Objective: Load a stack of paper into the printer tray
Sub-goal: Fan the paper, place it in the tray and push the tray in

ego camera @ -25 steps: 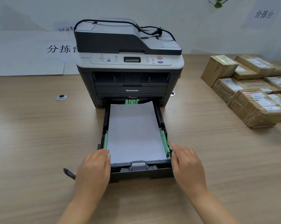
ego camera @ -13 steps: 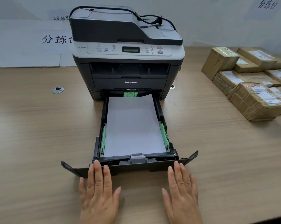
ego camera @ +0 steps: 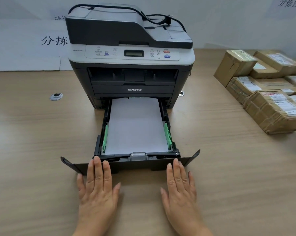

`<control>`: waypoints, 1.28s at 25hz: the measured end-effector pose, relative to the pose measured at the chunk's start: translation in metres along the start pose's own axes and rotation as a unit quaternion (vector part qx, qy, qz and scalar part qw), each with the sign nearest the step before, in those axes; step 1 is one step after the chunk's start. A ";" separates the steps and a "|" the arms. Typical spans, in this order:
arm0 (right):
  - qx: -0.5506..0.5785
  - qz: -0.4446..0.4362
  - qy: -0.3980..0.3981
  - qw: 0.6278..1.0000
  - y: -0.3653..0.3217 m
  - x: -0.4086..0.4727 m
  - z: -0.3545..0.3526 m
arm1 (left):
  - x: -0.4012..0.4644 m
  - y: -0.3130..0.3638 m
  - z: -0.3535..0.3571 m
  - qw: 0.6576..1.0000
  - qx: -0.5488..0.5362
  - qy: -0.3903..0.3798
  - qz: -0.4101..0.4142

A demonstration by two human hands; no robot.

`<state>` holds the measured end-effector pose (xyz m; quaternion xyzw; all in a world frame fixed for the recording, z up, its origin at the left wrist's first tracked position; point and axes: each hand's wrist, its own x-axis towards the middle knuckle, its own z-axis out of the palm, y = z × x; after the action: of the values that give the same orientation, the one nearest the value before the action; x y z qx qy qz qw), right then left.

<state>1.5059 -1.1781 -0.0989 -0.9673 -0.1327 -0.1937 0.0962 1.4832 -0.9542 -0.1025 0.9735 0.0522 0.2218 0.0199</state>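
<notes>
A grey and black printer [ego camera: 131,65] stands on the wooden table. Its black paper tray [ego camera: 138,163] is pulled out toward me, with its far end inside the printer's slot. A white stack of paper [ego camera: 136,125] lies flat in the tray between two green side guides. My left hand [ego camera: 97,186] is flat, fingers together, fingertips against the tray's front panel on the left. My right hand [ego camera: 179,186] is flat too, fingertips touching the front panel on the right. Neither hand holds anything.
Several taped cardboard parcels [ego camera: 266,92] lie at the right side of the table. A black power cable [ego camera: 154,16] is coiled on top of the printer. A round metal cable grommet [ego camera: 56,96] sits in the table left of the printer. White sheets with printed characters cover the wall behind.
My hands left the tray's sides and now lie flat against its front panel. The tray has slid a little into the printer; the green rear guide is now hidden.
</notes>
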 end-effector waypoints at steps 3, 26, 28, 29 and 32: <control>-0.009 -0.014 -0.007 1.000 0.005 0.021 0.008 | 0.021 0.001 0.009 1.000 0.001 0.011 -0.016; -0.068 0.039 -0.052 0.996 0.015 0.184 0.069 | 0.179 -0.018 0.085 1.000 -0.019 0.011 -0.007; -0.071 0.040 -0.056 0.995 0.015 0.193 0.071 | 0.188 -0.018 0.088 1.000 -0.022 0.007 -0.008; -0.072 0.041 -0.059 0.995 0.015 0.198 0.072 | 0.194 -0.019 0.090 1.000 -0.024 0.006 -0.007; -0.064 0.044 -0.068 0.995 0.013 0.207 0.077 | 0.203 -0.020 0.096 0.999 -0.030 0.007 -0.008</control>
<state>1.7207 -1.1273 -0.0875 -0.9873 -0.0840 -0.1310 0.0330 1.7051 -0.9136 -0.1030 0.9704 0.0538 0.2301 0.0509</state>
